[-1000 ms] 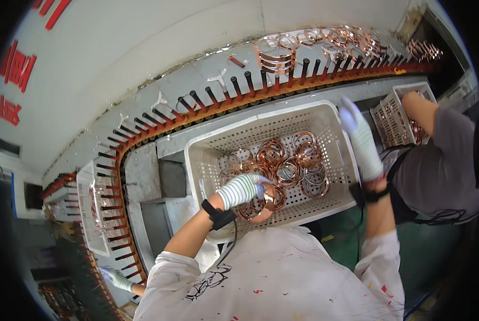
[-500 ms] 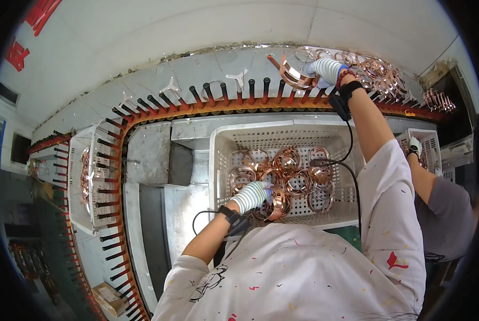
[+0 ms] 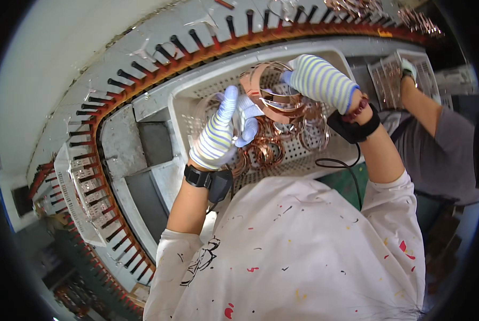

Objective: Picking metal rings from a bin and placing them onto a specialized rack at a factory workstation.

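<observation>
My right hand, in a striped glove with blue fingertips, is closed on the edge of a bundle of shiny copper bands, bent into open rings. The bundle hangs above a white perforated plastic basket. My left hand, gloved the same way, is left of the bundle with thumb and fingers apart; it appears to hold nothing. Beneath both hands, several more coiled copper rings lie in the basket, partly hidden by the hands and the held bands.
A curved conveyor track with upright black-and-red pegs runs behind and left of the basket. More copper pieces lie at the far side. Another white basket stands left. At right, a person's gloved hand reaches over a third basket.
My right hand has brought the copper bands from the far bench back over the basket. My left hand has risen off the rings there and spread its fingers. The view has tilted.
</observation>
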Tool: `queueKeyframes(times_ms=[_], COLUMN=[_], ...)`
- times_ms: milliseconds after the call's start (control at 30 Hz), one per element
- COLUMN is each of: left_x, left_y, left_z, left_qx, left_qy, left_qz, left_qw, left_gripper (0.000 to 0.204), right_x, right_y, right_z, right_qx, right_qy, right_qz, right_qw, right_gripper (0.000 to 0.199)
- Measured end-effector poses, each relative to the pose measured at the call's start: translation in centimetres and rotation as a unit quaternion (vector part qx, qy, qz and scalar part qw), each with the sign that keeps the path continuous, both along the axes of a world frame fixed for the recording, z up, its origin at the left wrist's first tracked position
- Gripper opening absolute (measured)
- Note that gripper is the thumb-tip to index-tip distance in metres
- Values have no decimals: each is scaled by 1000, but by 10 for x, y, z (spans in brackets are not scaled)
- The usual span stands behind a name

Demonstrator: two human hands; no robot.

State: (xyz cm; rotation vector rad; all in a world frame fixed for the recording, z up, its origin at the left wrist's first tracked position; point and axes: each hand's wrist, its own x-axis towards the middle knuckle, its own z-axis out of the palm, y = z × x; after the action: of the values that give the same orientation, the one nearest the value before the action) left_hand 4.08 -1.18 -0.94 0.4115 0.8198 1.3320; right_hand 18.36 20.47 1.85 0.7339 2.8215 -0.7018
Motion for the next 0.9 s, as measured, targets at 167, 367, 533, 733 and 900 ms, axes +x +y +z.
queueKeyframes(times_ms=[167,367,533,733,900], left_x=[34,19,19,22,26], left_y=[10,-10,-3,-8,-10], left_z=[-17,-8,-2,-2,-5], left_qx=[-2,-53,-17,-22,36], left_qy=[149,-232,-305,-335,-363], left_qz=[55,154,189,221,190], left_qw=[987,959,933,916,912], left_gripper=[59,29,27,28,36], right_x=[11,31,37,35,43], right_y=[12,-27,-34,-49,-56], right_z=[-52,-1,-28,-19,-18], right_qx=[272,-466,-567,-628,-606], right_qy=[80,71,149,205,241], right_qz=[336,-201,-274,-303,-301], right_qw=[898,858,763,687,695], right_gripper=[33,55,44,38,39])
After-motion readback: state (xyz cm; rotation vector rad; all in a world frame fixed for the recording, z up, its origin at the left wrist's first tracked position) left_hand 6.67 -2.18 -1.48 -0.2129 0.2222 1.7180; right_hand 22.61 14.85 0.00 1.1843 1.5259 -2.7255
